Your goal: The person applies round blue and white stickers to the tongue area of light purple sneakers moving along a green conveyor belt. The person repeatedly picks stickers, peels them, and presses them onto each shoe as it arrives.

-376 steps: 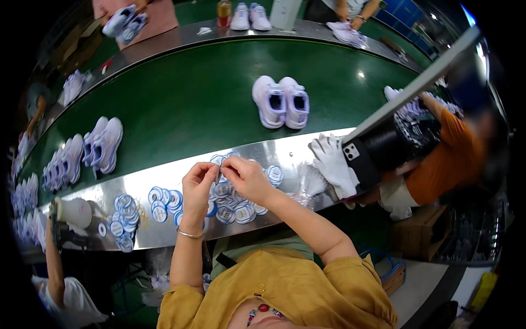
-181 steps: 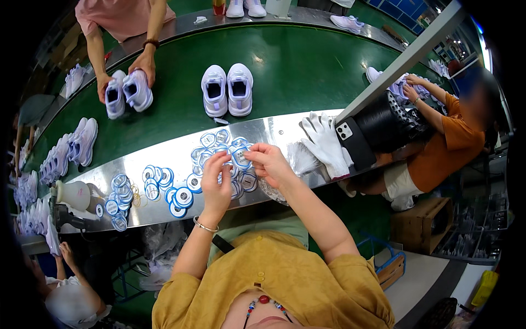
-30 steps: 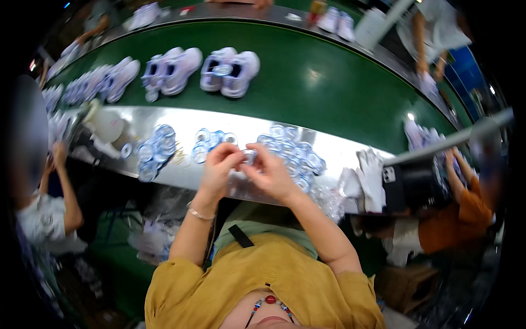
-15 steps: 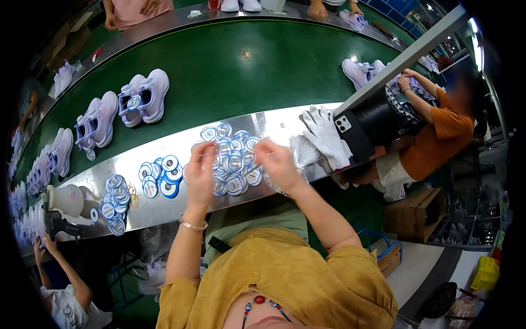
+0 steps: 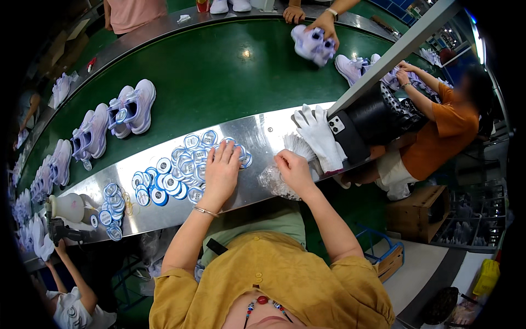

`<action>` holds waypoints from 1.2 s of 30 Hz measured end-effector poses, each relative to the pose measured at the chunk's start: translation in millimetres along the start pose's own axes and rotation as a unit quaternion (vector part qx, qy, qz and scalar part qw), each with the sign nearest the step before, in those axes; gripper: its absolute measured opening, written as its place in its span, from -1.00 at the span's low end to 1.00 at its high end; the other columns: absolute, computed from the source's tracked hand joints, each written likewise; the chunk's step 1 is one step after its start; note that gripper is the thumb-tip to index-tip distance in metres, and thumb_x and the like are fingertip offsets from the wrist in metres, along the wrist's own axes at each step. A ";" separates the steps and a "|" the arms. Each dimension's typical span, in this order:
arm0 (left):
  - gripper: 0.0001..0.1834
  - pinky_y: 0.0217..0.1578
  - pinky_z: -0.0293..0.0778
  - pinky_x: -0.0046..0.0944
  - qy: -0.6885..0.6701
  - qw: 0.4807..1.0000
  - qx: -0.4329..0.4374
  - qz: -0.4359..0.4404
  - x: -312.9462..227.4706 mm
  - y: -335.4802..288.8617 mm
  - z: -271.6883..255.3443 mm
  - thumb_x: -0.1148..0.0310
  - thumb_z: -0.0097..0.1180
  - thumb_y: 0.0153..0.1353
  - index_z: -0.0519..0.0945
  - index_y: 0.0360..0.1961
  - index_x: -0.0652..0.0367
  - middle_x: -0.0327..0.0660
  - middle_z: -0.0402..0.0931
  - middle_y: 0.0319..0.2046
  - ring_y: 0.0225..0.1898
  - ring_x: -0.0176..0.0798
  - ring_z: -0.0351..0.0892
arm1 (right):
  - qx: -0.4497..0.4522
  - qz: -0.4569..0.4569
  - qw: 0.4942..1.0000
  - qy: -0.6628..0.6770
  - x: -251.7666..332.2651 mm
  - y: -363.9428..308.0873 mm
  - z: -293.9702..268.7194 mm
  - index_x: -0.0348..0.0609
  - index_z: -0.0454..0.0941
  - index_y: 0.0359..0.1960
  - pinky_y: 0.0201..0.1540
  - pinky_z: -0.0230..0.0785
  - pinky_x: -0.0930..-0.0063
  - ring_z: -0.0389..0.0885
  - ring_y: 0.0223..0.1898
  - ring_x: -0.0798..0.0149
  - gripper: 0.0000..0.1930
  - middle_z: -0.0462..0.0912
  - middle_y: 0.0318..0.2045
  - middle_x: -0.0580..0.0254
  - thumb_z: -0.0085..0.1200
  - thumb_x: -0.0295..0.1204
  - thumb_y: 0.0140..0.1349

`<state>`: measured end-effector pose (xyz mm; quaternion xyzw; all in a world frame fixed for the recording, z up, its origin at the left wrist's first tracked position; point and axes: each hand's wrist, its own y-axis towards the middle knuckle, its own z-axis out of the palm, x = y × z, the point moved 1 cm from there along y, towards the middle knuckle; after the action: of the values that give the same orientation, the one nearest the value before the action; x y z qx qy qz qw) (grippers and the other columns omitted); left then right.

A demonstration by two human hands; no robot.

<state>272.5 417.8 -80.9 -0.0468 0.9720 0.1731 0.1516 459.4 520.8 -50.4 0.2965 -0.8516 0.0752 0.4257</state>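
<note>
My left hand [image 5: 222,171] lies with its fingers stretched out over a pile of round blue-and-white tags [image 5: 186,164] on the metal ledge. To its right, my right hand [image 5: 296,172] is closed, thumb and fingers together; whatever is between them is too small to make out. Beside that hand lies a crumpled clear plastic bag [image 5: 275,182]. A bundle of thin translucent strands [image 5: 298,145] sits just beyond it. More round tags [image 5: 113,205] are heaped farther left, beside some yellow rubber bands [image 5: 129,205].
White gloves [image 5: 320,137] and a black phone [image 5: 346,137] lie on the right, near a slanted metal post [image 5: 394,57]. Pairs of pale shoes [image 5: 134,107] stand on the green belt [image 5: 219,71]. Across it, a co-worker's hand [image 5: 327,26] holds a shoe pair [image 5: 313,45].
My hands, raised over the tags before, have lowered: the left onto the pile, the right beside the plastic bag. Shoes on the belt's left have shifted nearer. A co-worker's shoe pair has come over the belt.
</note>
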 end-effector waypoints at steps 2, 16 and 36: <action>-0.60 0.21 0.12 0.02 -0.012 1.000 -0.001 -0.015 5.8 -1.5 -3.6 0.41 0.07 0.14 0.46 0.04 0.19 -0.09 0.37 0.13 0.23 -0.04 0.26 | 0.033 0.048 0.998 0.037 -0.3 5.4 -5.6 -0.28 0.52 -0.38 -0.48 0.29 0.44 0.48 -0.54 0.29 -0.89 0.52 -0.59 0.15 0.06 -0.46 0.19; -0.62 0.23 0.10 0.05 -0.031 0.997 0.044 0.048 -13.5 18.6 -1.5 0.43 0.14 0.05 0.51 -0.05 0.23 -0.02 0.41 0.07 0.22 -0.01 0.27 | -0.075 0.036 0.970 0.229 -1.5 84.7 -15.5 -0.25 0.53 -0.32 -0.55 0.11 0.72 0.27 -0.58 0.64 -0.91 0.43 -0.60 0.48 0.05 -0.49 0.24; -0.86 -0.35 0.49 -0.06 -0.116 0.990 -0.059 -0.052 8.8 216.3 64.6 0.37 0.12 0.07 0.53 -0.34 0.14 -0.09 0.45 -0.27 -0.32 0.03 0.54 | -0.083 -0.070 0.990 -0.091 -91.8 216.5 -8.0 -0.17 0.45 -0.41 -0.25 0.33 0.03 0.48 -0.30 -0.19 -0.97 0.45 -0.35 -0.03 -0.05 -0.52 0.16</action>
<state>251.1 642.5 -71.6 -0.0858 0.9321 0.2262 0.2695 384.0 740.4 -89.0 0.3248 -0.8672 -0.0532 0.3738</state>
